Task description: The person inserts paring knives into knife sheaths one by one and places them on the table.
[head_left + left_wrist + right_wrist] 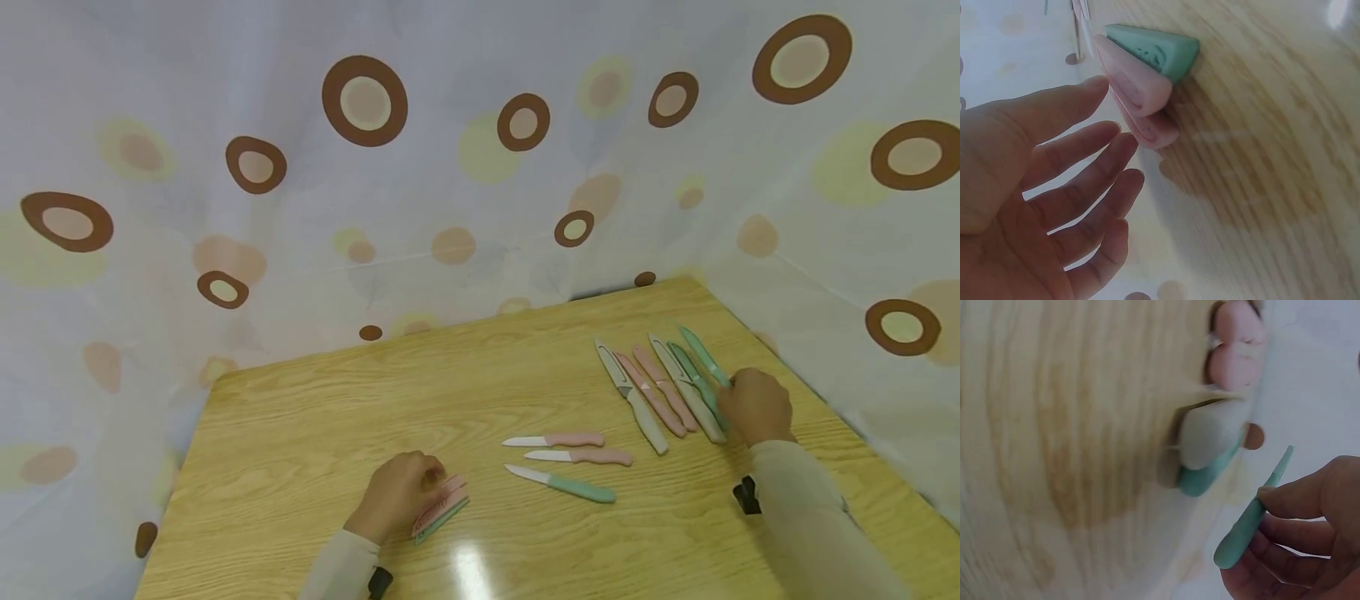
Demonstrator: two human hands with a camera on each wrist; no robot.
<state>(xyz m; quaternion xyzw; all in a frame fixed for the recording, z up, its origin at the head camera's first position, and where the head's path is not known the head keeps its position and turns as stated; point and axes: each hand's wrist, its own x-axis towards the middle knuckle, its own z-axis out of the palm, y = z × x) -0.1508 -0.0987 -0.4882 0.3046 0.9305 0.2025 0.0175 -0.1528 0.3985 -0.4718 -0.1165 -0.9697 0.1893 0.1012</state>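
Observation:
My right hand (757, 406) pinches a green knife (1242, 534) by its handle between thumb and fingers. A green cover (699, 348) encloses its blade, which points away toward the back of the table. Just left of it lies another sheathed green knife (692, 373). At the lower middle, my left hand (397, 496) is beside two pink blade covers (1138, 84) and a green blade cover (1169, 55). In the left wrist view its fingers are spread and loosely bent, the thumb tip right at the edge of a pink cover.
Two bare-bladed pink knives (577, 439) and a bare-bladed green knife (581, 488) lie between the hands. Several sheathed knives, including a white one (645, 417) and a pink one (660, 404), form a slanted row on the wooden table (337, 417). Patterned curtain (450, 192) surrounds it.

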